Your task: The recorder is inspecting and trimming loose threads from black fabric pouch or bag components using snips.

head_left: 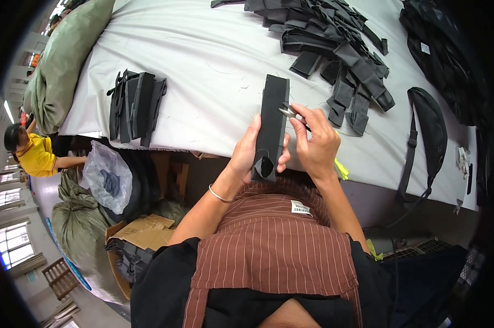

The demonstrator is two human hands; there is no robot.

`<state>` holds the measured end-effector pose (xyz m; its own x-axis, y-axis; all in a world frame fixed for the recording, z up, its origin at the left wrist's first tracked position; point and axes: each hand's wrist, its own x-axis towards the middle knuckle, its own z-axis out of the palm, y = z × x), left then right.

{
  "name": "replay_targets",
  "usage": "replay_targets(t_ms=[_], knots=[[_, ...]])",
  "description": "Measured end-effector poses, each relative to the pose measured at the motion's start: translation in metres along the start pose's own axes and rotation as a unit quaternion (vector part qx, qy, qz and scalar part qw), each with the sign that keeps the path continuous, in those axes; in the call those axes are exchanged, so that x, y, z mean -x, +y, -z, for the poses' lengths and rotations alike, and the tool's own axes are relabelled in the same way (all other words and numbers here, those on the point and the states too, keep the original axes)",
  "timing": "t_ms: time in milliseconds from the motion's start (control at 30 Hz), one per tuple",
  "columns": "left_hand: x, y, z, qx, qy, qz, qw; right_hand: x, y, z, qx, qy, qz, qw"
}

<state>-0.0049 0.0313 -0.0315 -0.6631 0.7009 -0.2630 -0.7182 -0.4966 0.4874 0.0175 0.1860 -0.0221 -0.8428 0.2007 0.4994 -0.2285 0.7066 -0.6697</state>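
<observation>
My left hand (246, 152) is wrapped round a long, flat black fabric piece (272, 112), its fingertips showing at the right edge. The piece points away from me, and its near end gapes like a sleeve or pocket. Between the thumb and fingers of my right hand (318, 139) is a pair of small metal thread snips (287, 111). The blades lie at the right edge of the fabric piece; whether they touch a thread is too small to tell.
A white cloth-covered table (203, 65) lies ahead. It bears a neat black stack (135, 106) at left, a loose black fabric heap (334, 49) at far right and a black sling bag (428, 128). Left of it are a green sack (72, 60), a cardboard box (143, 232) and a person in yellow (36, 156).
</observation>
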Motion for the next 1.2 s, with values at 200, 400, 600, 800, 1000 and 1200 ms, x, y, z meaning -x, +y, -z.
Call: replay_targets(t_ms=[200, 400, 600, 800, 1000, 1200], knots=[[0.015, -0.007, -0.002, -0.008, 0.017, -0.003, 1.0, 0.002, -0.001, -0.002, 0.074, 0.04, 0.002, 0.996], [0.021, -0.015, -0.002, -0.03, 0.057, -0.01, 0.998, 0.006, 0.006, 0.002, 0.076, 0.076, -0.004, 0.994], [0.025, -0.021, 0.0, -0.045, 0.102, 0.006, 0.994, 0.01, -0.002, 0.013, -0.004, -0.039, -0.076, 0.996], [0.022, -0.024, 0.011, -0.052, 0.081, 0.019, 0.995, 0.01, 0.0, 0.006, -0.002, -0.055, -0.093, 0.994], [0.022, -0.021, 0.013, -0.096, 0.103, 0.023, 0.99, 0.003, 0.004, 0.005, 0.031, -0.112, -0.098, 0.988], [0.014, -0.016, 0.014, -0.099, 0.101, 0.011, 0.99, 0.01, 0.022, -0.002, -0.259, -0.073, -0.221, 0.938]])
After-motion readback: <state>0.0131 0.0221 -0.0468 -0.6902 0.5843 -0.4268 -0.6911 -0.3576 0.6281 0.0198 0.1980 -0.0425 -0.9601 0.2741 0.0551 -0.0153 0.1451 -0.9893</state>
